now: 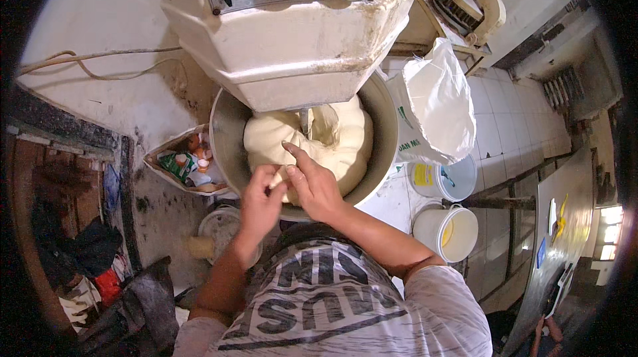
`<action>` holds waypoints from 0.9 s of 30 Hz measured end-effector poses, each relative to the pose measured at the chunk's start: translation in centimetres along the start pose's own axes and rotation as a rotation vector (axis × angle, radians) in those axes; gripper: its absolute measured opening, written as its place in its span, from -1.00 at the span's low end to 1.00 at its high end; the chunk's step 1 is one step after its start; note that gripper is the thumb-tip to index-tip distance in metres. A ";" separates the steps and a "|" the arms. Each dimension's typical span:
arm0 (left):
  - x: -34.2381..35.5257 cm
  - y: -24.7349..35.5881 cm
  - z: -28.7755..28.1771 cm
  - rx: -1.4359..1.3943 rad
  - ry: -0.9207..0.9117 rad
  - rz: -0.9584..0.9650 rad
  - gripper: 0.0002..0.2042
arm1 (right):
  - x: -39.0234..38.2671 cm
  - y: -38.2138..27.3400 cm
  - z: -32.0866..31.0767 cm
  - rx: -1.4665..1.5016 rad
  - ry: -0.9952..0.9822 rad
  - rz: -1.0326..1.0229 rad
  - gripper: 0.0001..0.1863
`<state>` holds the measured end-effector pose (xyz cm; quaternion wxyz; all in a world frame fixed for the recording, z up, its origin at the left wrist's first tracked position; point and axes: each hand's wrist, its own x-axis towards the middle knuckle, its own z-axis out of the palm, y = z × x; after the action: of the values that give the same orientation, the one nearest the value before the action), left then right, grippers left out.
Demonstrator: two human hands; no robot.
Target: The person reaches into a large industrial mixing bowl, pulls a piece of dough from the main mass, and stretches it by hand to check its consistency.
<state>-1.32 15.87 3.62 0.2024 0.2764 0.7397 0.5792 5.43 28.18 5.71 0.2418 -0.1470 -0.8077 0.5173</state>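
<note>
A large mass of pale dough (266,138) fills the metal mixing bowl (222,151), bulging around the mixer's central bar (304,120). Over the bowl's near side my two hands meet. My left hand (259,199) is curled, its thumb and fingers pinching a small pale piece of dough (280,180). Against that same piece rests my right hand (314,187), thumb bent toward it and forefinger pointing up over the big dough. The undersides of my fingers are hidden, and so is how far the small piece reaches.
The white mixer body (292,58) overhangs the bowl. At right stand a white sack (438,111), a lidded bucket (458,178) and an open white bucket (428,231). A bag with eggshells (199,161) leans at left. Another person's hands (546,330) show beside the table (565,191).
</note>
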 end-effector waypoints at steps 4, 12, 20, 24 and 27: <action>0.9 -0.2 -3.0 -0.167 0.014 -0.177 -0.91 | 0.4 1.0 -1.2 -0.011 -0.360 0.194 -0.58; -0.4 -1.7 -1.9 -0.790 -0.036 -0.425 -0.54 | 0.6 1.2 -1.5 0.742 -0.339 0.700 -0.67; -0.4 0.9 0.2 -0.766 0.014 -0.408 -0.68 | 0.8 1.5 -1.3 0.695 -0.239 0.552 -0.76; 0.0 1.9 -1.0 -0.783 0.114 -0.410 -0.66 | 0.9 1.9 -2.1 0.722 -0.193 0.590 -0.76; 0.0 1.8 -1.5 -0.922 0.057 -0.404 -0.62 | 0.8 2.2 -2.2 0.743 -0.185 0.587 -0.77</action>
<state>-1.94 15.01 5.75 0.3911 -0.0064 0.4508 0.8023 5.93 31.18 4.70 0.0488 -0.2257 -0.5106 0.8282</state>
